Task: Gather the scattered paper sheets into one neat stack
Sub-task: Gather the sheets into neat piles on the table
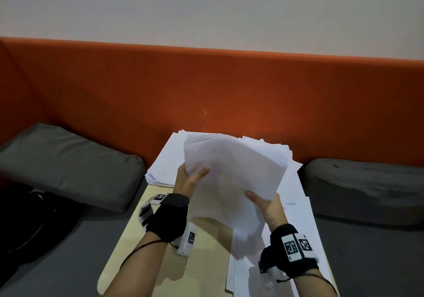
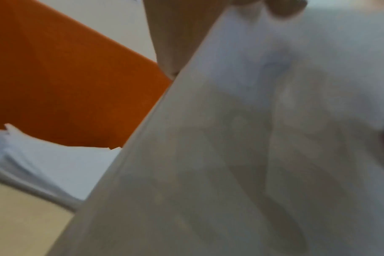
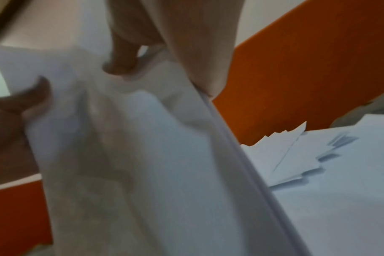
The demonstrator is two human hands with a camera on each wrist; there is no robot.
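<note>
I hold a loose bundle of white paper sheets (image 1: pixel 231 182) up above the small wooden table (image 1: pixel 137 239). My left hand (image 1: pixel 190 179) grips its left edge, thumb on top. My right hand (image 1: pixel 263 202) grips the lower right edge with the thumb over the sheets. Close up, the bundle (image 2: pixel 241 147) fills the left wrist view, and in the right wrist view the bundle (image 3: pixel 143 155) bends under my thumb. A fanned pile of sheets (image 1: pixel 165 161) lies at the table's far end. More sheets (image 1: pixel 305 228) lie spread along the table's right side.
An orange upholstered backrest (image 1: pixel 206 95) runs behind the table. Grey cushions lie left (image 1: pixel 68 163) and right (image 1: pixel 367 186). A black bag or garment (image 1: pixel 27 223) sits at the near left.
</note>
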